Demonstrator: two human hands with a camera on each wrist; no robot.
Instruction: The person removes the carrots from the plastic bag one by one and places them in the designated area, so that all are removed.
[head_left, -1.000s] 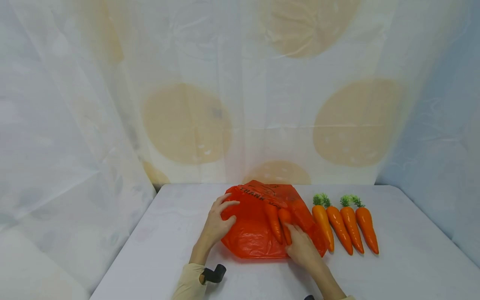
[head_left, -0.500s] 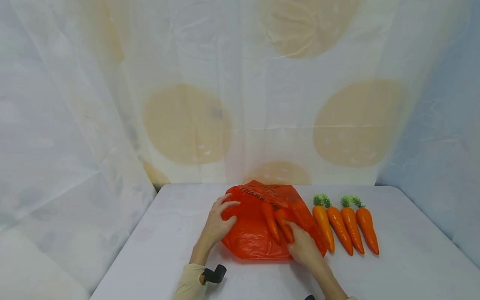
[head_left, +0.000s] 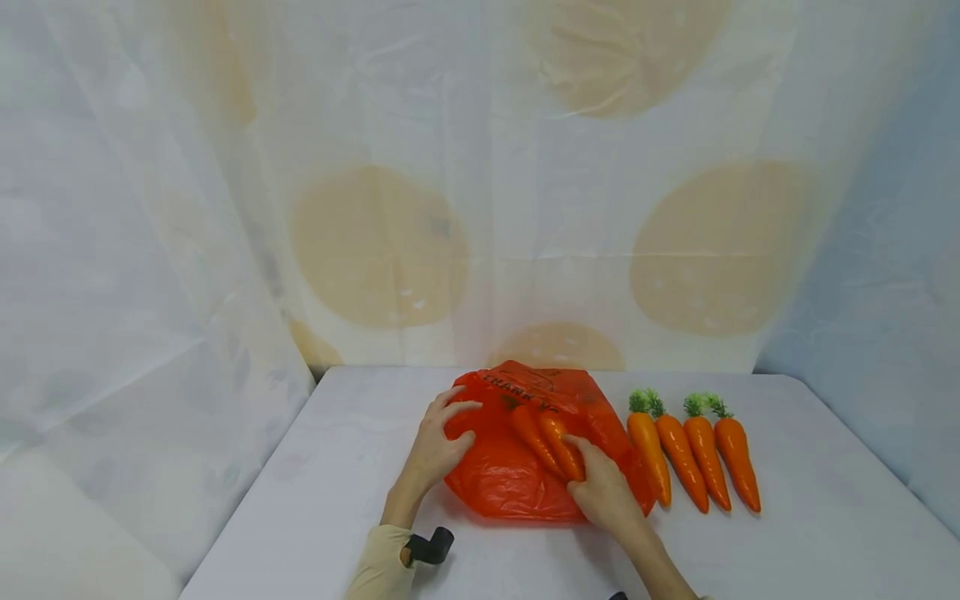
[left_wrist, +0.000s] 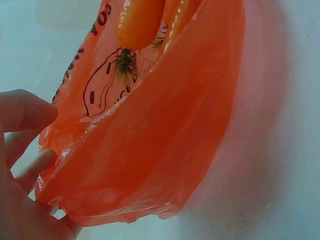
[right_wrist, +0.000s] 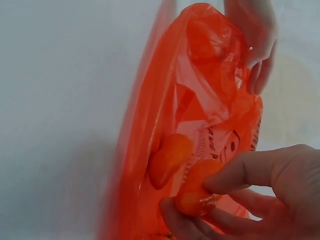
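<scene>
A red plastic carrier bag (head_left: pixel 510 496) with black print lies on the table, its mouth spread. My left hand (head_left: pixel 438 442) is at the bag's left side, fingers loosely bent and apart, fingertips at its edge (left_wrist: pixel 55 172). My right hand (head_left: pixel 603 492) pinches an orange carrot (right_wrist: pixel 192 197) near its tapered end, thumb on one side and fingers on the other. A second carrot (head_left: pixel 534 435) lies beside it, slanting the same way. Both carrots' upper ends reach into the bag; a green leafy top (left_wrist: pixel 126 65) shows inside in the left wrist view.
Several more carrots (head_left: pixel 701 454) with green tops lie in a row right of the bag on the white table (head_left: pixel 300 500). A black wrist camera (head_left: pixel 431 547) is on the left forearm. Pale patterned sheets (head_left: pixel 525 208) hang behind and at both sides.
The pinched carrot and the one beside it have shifted up and left, tilting more to the left. My right hand has moved slightly with them; the left hand stays in place.
</scene>
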